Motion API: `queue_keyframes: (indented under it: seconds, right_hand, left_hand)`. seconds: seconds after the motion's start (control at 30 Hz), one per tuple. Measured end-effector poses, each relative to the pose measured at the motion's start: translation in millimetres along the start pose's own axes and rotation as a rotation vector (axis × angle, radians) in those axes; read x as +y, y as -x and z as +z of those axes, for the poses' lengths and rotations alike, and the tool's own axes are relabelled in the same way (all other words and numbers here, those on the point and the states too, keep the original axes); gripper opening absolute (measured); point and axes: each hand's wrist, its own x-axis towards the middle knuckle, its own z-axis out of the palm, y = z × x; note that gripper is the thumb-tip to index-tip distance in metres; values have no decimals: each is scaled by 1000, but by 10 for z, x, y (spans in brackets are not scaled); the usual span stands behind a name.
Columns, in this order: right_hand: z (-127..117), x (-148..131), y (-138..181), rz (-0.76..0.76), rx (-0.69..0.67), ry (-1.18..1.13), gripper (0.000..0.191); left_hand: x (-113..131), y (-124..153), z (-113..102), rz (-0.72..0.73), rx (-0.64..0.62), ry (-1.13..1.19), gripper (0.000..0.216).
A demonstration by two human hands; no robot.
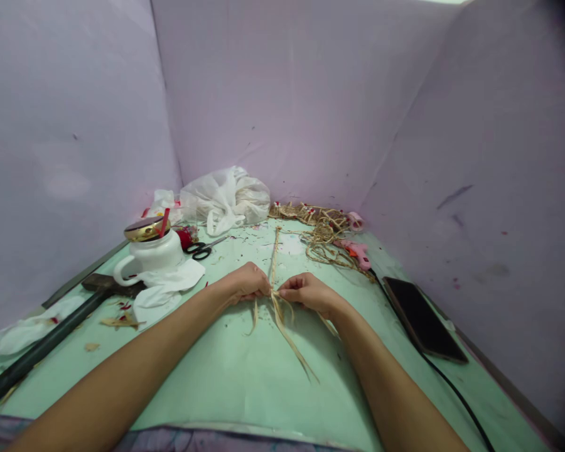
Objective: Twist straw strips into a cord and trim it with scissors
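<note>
A thin braid of pale dry fibre (275, 257) runs straight away from me along the green tabletop, and its loose strands (289, 342) fan out on my side. My left hand (250, 282) is closed at the left of the braid's lower end, with a strand hanging below it. On the other side my right hand (308, 293) pinches a fibre strand between thumb and fingers, and a loose end trails under the wrist. Both hands meet close to where the strands cross. The fingertips partly hide the crossing itself.
At left are a white mug (153, 251) with a gold lid, scissors (202, 250), white cloth (162, 292) and a hammer (106, 285). Behind lie a plastic bag (230, 194) and coiled braided rope (324, 235). A pink glue gun (356, 251), phone (424, 319) and black cable (452, 389) lie at right.
</note>
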Motion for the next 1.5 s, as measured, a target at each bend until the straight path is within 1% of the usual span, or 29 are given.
queue_keyframes:
  seconds: [0.17,0.3,0.47,0.6,0.7,0.8,0.87,0.97,1.07,1.2,1.3,1.43,1.5]
  right_hand:
    - [45,7,-17,-30,-11,3,13]
    - [68,-27,11,-14,-3,-9,16]
    - [115,-43,24,1,53,32,15]
    - [159,6,-40,-39,113,70,17]
    - [190,39,-84,-50,184,130,17]
    - [211,41,-78,-93,238,227,15]
    - [209,28,-52,-106,209,247,12]
    - [171,19,-24,-72,145,175,8]
    - [107,47,-37,-57,149,177,6]
    - [35,115,-86,-83,140,189,2]
    - [9,143,-108,-86,132,173,4]
    - [-10,142,-109,-107,33,81,7]
    - [-18,140,-108,-138,9,70,11]
  left_hand:
    - [-17,-9,2,6,0,-2,6]
    - [-41,-30,2,14,-3,-4,7]
    - [-68,-58,-7,31,-11,-3,6]
    - [-73,-65,-1,33,-7,-21,6]
    - [-64,-51,23,33,15,-39,5]
    - [-55,-29,52,23,51,-61,2]
    - [-55,-21,69,17,72,-70,1]
    - [-58,-21,87,17,82,-62,2]
    - [-51,-19,91,18,71,-34,5]
    - [-33,-13,63,7,18,39,10]
    - [-36,-31,20,-15,-31,101,8]
    - [-55,-66,-24,-39,-101,167,11]
    - [-59,-71,-32,-44,-121,187,12]
